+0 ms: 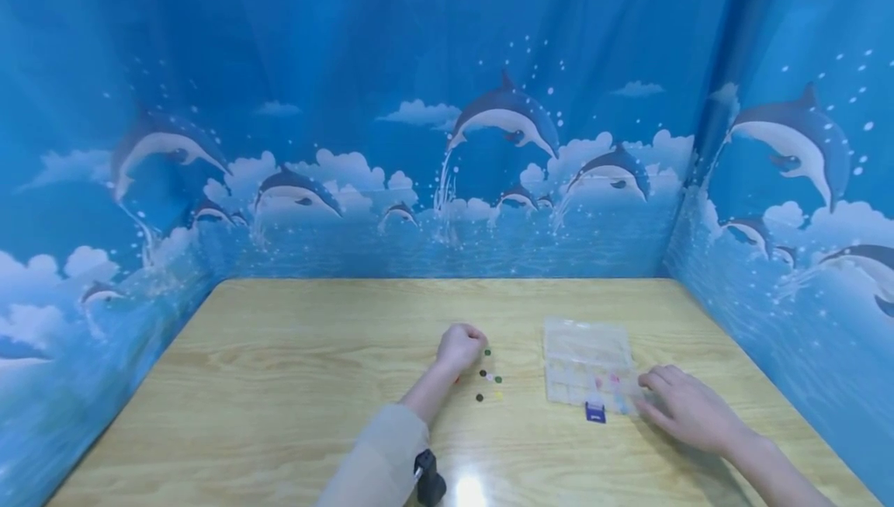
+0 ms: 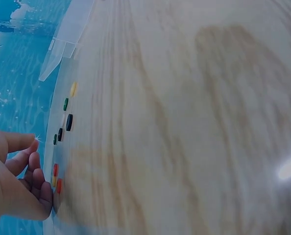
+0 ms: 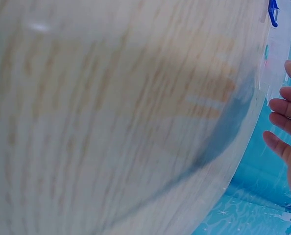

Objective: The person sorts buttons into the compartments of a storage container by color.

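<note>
My left hand point(image 1: 462, 345) is low over the table with its fingers curled and thumb tip against the index fingertip; nothing shows between them. Small round button-like discs lie beside it: a green disc point(image 1: 499, 380), a black disc point(image 1: 479, 397) and a yellow disc point(image 1: 499, 394). A red disc point(image 2: 59, 186) lies close by the curled fingers in the left wrist view. A clear plastic compartment case point(image 1: 585, 342) lies with its lid laid back, some pink and pale blue pieces inside. At its right edge, my right hand point(image 1: 687, 410) rests with fingers loosely bent and spread apart.
A blue-purple tag point(image 1: 595, 412) sits at the case's front edge. The wooden table point(image 1: 279, 383) ends at blue dolphin-print curtains point(image 1: 391, 88) behind and at both sides. A black device point(image 1: 429, 480) is strapped at the left sleeve.
</note>
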A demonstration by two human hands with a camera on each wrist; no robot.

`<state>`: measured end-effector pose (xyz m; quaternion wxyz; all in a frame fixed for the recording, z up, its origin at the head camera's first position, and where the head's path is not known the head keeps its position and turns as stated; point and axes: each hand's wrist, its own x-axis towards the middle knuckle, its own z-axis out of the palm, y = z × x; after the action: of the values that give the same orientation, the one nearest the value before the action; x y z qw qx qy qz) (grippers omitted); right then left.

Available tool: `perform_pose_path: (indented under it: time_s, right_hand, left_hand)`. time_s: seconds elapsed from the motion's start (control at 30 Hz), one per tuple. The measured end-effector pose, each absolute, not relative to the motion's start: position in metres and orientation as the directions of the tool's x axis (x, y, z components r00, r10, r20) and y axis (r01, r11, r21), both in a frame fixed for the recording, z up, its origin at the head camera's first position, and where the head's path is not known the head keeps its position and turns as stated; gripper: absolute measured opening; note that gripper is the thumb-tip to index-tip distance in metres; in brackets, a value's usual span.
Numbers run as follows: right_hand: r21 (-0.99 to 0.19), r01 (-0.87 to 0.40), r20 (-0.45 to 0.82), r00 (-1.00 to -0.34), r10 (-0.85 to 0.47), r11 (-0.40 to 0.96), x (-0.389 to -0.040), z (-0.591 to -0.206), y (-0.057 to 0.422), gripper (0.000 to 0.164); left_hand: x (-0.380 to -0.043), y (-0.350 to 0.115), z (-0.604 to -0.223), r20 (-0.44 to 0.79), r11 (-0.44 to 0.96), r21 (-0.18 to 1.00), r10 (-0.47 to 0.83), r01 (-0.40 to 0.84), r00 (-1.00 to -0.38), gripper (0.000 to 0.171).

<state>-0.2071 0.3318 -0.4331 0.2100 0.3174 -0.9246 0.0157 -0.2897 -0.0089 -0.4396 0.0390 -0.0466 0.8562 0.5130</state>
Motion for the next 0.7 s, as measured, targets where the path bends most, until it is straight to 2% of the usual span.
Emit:
perform_pose_path:
  time_s: [0.5, 0.7]
  right_hand:
    - [0.098, -0.592, 0.390, -0.717, -0.578, 0.800, -0.2059, -0.4337, 0.3314, 0.030]
    - [0.106, -0.587, 0.397, -0.715, -0.576, 0.802, -0.2062, -0.4337, 0.3320, 0.030]
  left_hand:
    - [-0.2868, -0.0055, -0.4395, -0.099, 0.651, 0.753, -0.039, -0.100, -0.994, 0.005]
    - [-0.2862, -0.0031, -0.4386, -0.103, 0.682, 0.724, -0.046, -0.107, -0.994, 0.015]
